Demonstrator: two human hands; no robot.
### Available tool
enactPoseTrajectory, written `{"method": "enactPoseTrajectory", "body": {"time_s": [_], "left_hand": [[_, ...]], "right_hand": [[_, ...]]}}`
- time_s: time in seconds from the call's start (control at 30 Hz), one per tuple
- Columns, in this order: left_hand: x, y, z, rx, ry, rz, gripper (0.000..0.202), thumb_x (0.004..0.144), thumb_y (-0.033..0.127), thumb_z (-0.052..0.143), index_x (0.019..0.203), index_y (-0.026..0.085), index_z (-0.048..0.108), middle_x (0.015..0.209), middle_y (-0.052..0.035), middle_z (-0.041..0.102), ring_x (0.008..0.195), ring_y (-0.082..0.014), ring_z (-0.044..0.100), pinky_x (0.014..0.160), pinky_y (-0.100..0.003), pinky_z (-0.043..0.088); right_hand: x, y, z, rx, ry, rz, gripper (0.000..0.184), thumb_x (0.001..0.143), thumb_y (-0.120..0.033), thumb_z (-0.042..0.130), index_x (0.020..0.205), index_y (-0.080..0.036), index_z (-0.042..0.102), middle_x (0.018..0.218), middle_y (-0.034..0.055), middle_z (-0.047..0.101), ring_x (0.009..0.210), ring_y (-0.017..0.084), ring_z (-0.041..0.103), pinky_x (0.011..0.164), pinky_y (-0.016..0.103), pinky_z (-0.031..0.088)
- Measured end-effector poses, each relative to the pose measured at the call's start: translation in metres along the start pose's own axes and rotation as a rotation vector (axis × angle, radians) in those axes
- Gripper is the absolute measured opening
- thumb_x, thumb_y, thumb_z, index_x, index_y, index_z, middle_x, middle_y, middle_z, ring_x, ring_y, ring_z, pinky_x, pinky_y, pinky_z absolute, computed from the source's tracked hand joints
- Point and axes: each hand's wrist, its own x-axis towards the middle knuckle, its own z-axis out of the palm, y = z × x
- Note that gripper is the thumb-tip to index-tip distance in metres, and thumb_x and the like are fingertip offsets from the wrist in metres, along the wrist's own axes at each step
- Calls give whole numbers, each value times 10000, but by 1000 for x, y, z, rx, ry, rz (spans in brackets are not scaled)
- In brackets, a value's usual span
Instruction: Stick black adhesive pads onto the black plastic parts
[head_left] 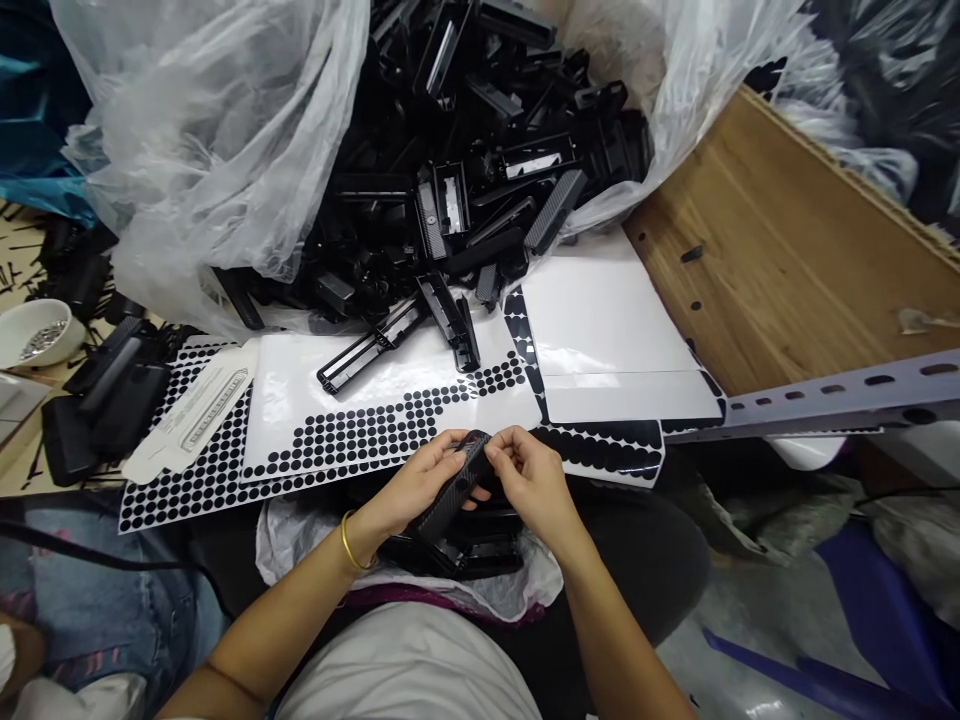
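Observation:
My left hand (435, 475) is wrapped round a long black plastic part (451, 497) with a carbon-fibre pattern, tilted over my lap. At the part's upper end, my right hand (519, 472) pinches with thumb and forefinger; whether something small is between those fingertips I cannot make out. Just beyond my hands lies a white sheet of round black stickers (367, 430), with some of its dots gone. Under my hands, more black parts (487, 555) rest in a white bag (551, 580) on my lap.
A clear plastic bag (225, 130) spills a heap of black parts (450, 200) onto the table. At left are a white bowl of small metal pieces (41, 335) and a printed card (199, 410). A wooden board (795, 250) stands at right. Another person's jeans (112, 610) show at lower left.

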Motion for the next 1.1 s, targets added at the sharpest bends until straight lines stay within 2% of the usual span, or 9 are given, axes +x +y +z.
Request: {"method": "enactPoseTrajectory", "body": {"time_s": [0.2,0.47,0.63,0.77,0.87,0.9,0.93,1.03,1.1], "left_hand": [[2,-3,3,129,30,81,361,764,368,624,1059,199,502,893,-33,616,607,-147,672,527,-242,523],[3,-8,-1,284,69,164,264,818,343,528,1041,210,479,839,-12,593,609,-155,655,540,-282,541],[4,-10,-3,273,71,199,264,820,343,522,1043,209,477,867,-20,590,622,-145,637,560,-284,534],[-7,-5,-6,333,-61,107,286,830,345,505,1083,217,466,895,-31,609,648,-163,657,595,-300,524],[-17,6,-12,559,-210,187,270,802,323,565,1051,215,555,917,-43,653,841,-195,645,770,-318,493],[-18,12,-16,648,-164,254,263,790,328,586,1027,216,588,946,-50,660,908,-206,625,823,-324,470],[-16,17,-21,734,-43,327,264,783,341,596,1015,216,609,988,-59,659,959,-218,601,859,-337,449],[-1,35,-44,1007,594,501,340,795,356,572,1093,193,589,1123,-110,599,1072,-275,514,906,-414,396],[11,46,-62,1224,926,509,383,785,318,580,1134,162,564,1159,-153,551,1100,-323,461,901,-465,366]], "right_hand": [[0,-1,5,3,48,-12,133,762,-247,498,642,-196,522,559,-28,544,459,104,460,457,222,360],[-4,6,17,-107,91,-70,122,803,-239,468,689,-206,496,581,-20,547,480,118,492,475,232,380],[-10,12,25,-284,198,-185,106,853,-274,448,877,-197,518,757,36,571,658,170,563,571,280,437],[-6,16,11,-337,402,-251,337,859,-290,473,1176,-179,460,929,78,527,739,178,538,641,314,466],[1,15,0,-320,383,-288,264,876,-241,451,1129,-187,506,846,43,549,677,158,527,653,302,464],[4,14,0,-317,345,-307,205,881,-228,443,1058,-190,540,822,38,563,680,157,537,657,297,461],[6,13,2,-317,303,-328,163,884,-214,435,986,-190,560,810,39,577,697,161,550,663,292,459],[14,7,15,-339,185,-362,148,885,-175,418,888,-182,566,824,56,608,757,174,579,682,286,455],[18,3,28,-373,103,-357,148,882,-158,415,876,-182,561,830,59,619,772,178,584,683,284,452]]}}
